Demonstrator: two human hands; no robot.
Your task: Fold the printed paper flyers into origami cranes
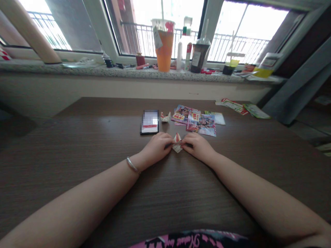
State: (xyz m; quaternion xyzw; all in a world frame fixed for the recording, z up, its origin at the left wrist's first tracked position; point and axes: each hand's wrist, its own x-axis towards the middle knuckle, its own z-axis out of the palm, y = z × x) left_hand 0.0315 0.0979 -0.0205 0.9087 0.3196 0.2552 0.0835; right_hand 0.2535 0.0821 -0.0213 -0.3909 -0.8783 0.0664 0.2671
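Fingers of the left hand (158, 146) and right hand (198, 146) pinch the folded paper (177, 148) between them, at the left's three o'clock and the right's nine.

"Where does the light come from?"
"The white-framed glass windows (253, 20), blown out to white; the dark-brown wood-grain table (98, 144) sits dim."
"Any flaws?"
"Edges stretch and soften, and pixelation covers the black-edged rectangular device (150, 122)."
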